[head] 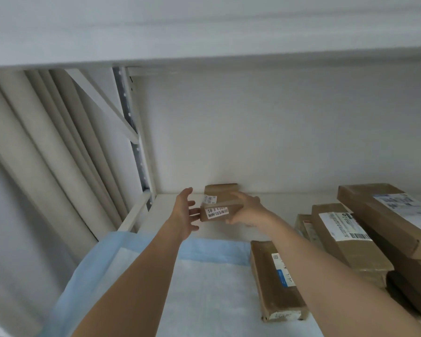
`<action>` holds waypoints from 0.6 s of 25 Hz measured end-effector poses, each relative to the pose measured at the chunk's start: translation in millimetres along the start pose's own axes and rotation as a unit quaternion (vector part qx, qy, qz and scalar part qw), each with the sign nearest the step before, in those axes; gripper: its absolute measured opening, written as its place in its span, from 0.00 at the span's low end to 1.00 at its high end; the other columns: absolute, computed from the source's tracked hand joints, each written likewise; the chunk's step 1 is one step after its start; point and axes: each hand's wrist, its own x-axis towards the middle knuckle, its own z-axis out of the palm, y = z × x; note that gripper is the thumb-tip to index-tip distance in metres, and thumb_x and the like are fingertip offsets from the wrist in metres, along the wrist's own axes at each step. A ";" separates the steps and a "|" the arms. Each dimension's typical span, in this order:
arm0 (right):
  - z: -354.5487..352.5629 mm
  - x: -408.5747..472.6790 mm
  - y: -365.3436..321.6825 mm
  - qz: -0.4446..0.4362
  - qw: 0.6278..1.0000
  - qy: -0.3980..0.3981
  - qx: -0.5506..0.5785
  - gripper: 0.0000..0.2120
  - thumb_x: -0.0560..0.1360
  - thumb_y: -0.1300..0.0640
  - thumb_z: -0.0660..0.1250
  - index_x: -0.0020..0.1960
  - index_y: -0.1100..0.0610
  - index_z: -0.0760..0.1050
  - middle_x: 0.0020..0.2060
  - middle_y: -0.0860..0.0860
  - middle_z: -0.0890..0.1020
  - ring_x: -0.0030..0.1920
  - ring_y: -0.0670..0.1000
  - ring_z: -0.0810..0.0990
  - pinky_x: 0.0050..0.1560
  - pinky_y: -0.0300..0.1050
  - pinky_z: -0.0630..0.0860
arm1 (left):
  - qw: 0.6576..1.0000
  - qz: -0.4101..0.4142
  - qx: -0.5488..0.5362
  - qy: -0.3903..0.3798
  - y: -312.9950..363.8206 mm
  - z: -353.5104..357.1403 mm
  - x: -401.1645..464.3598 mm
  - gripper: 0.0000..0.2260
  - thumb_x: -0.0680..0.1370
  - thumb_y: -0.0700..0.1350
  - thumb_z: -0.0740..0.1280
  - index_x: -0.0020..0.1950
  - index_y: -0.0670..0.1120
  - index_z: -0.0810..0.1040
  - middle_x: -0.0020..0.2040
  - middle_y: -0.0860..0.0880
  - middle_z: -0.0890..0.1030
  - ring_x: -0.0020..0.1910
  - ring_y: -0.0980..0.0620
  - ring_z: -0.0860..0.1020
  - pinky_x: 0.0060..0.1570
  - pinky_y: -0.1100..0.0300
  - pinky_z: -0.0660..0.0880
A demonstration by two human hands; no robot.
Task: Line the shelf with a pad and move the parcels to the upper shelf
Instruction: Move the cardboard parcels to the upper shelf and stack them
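Observation:
A small brown parcel (216, 212) with a white label is held above the back of the shelf by my right hand (247, 210), whose fingers wrap its right end. My left hand (185, 212) is spread beside the parcel's left end, fingertips touching or nearly touching it. Behind it a second small brown parcel (220, 193) stands against the back wall. A light blue pad (204, 276) covers the near part of the shelf. A long brown parcel (275, 280) lies on the pad's right edge, partly under my right forearm.
Several long brown parcels (350, 237) with white labels are stacked at the right of the shelf. A white upright post (141, 152) and side rail bound the shelf at the left. The board of the shelf above (204, 52) spans the top. Beige curtains (46, 154) hang at left.

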 end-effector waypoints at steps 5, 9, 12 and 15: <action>-20.3 -10.8 -9.9 -0.060 0.989 0.131 -0.015 0.26 0.66 0.63 0.76 0.62 0.54 0.77 0.60 0.57 0.67 0.40 0.42 0.67 0.50 0.32 0.71 | 0.997 0.000 -0.062 -0.035 16.7 5.8 -20.1 0.21 0.79 0.54 0.62 0.63 0.39 0.71 0.53 0.37 0.79 0.51 0.37 0.79 0.56 0.44 0.76; -39.7 -25.3 -15.3 -0.082 0.986 0.143 0.033 0.25 0.61 0.66 0.79 0.56 0.54 0.80 0.59 0.57 0.74 0.48 0.48 0.75 0.35 0.25 0.68 | 0.982 -0.020 -0.183 -0.043 17.3 9.9 -41.1 0.18 0.79 0.47 0.65 0.62 0.37 0.70 0.54 0.35 0.76 0.51 0.36 0.78 0.49 0.44 0.78; -55.7 -48.1 -16.7 -0.091 0.986 0.122 0.071 0.24 0.59 0.69 0.78 0.50 0.51 0.81 0.55 0.56 0.80 0.53 0.51 0.79 0.44 0.32 0.73 | 0.977 -0.026 -0.208 -0.050 14.4 18.3 -64.4 0.16 0.78 0.44 0.68 0.61 0.38 0.68 0.56 0.35 0.73 0.54 0.36 0.78 0.41 0.46 0.79; -72.2 -80.1 -14.8 -0.099 0.985 0.044 0.133 0.22 0.62 0.74 0.75 0.48 0.52 0.80 0.49 0.52 0.82 0.52 0.51 0.80 0.46 0.39 0.80 | 0.978 -0.017 -0.192 -0.080 12.0 22.8 -87.9 0.12 0.79 0.44 0.67 0.56 0.37 0.72 0.54 0.35 0.77 0.51 0.39 0.80 0.38 0.48 0.82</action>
